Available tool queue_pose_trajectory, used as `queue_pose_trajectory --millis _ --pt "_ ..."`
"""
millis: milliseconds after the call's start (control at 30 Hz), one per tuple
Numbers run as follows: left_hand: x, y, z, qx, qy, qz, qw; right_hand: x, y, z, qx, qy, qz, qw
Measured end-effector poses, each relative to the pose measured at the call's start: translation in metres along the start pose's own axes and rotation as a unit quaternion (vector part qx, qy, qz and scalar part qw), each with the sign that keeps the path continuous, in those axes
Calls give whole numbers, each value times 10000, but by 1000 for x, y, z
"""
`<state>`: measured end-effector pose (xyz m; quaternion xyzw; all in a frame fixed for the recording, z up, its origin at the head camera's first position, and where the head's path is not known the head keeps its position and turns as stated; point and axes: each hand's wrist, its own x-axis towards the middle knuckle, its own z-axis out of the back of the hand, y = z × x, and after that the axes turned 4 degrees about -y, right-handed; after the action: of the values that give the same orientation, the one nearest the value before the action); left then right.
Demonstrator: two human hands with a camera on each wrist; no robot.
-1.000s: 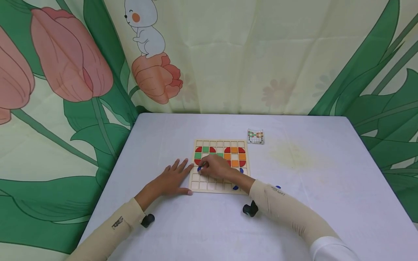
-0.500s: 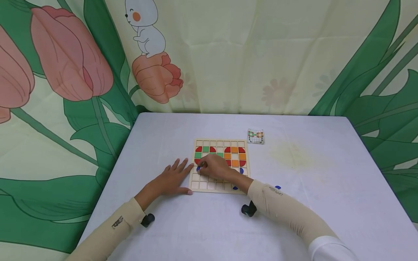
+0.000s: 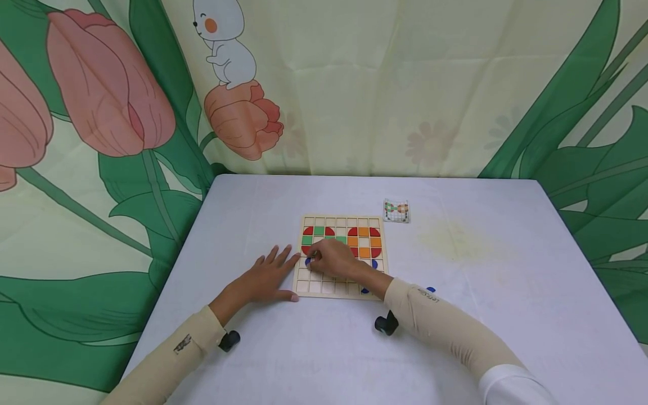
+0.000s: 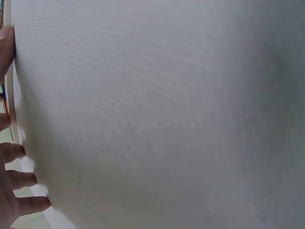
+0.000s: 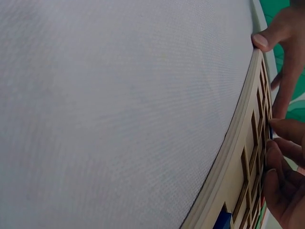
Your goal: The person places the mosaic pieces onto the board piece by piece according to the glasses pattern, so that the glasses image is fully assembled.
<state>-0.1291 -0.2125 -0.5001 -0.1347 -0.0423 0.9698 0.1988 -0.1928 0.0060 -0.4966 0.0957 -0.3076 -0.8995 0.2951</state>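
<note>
A wooden grid board (image 3: 324,288) lies on the table, its upper cells filled with red, green and orange tiles. My right hand (image 3: 331,259) reaches over the board with curled fingers and pinches a blue tile (image 3: 307,262) at a cell near the left edge. In the right wrist view, a sliver of that blue tile (image 5: 271,130) shows between thumb and fingertip. My left hand (image 3: 263,278) lies flat with spread fingers, thumb and fingertips touching the board's left side. Two more blue tiles, one at the right (image 3: 374,264) and one lower (image 3: 364,291), sit on the board. The right hand hides some middle cells.
A small pattern card (image 3: 396,211) lies beyond the board's upper right corner. Another blue tile (image 3: 431,289) rests on the white tablecloth (image 3: 324,360), partly behind the right sleeve (image 3: 445,315). A printed curtain (image 3: 354,84) hangs behind the table.
My right hand has stayed over the same left cell, with its forearm shifting very slightly left. The left hand keeps its place at the board.
</note>
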Motion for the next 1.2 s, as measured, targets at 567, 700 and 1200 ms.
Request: queue_pose_trajectory --millis 567,700,1200 --pt "2 -2 0 17 49 56 10000 -25 -26 34 698 290 301 9967" --pt "2 -3 0 7 27 72 10000 -41 -45 50 786 209 160 9966" --pt "2 -2 1 16 -16 55 10000 -125 -111 94 460 -164 -1116 9926"
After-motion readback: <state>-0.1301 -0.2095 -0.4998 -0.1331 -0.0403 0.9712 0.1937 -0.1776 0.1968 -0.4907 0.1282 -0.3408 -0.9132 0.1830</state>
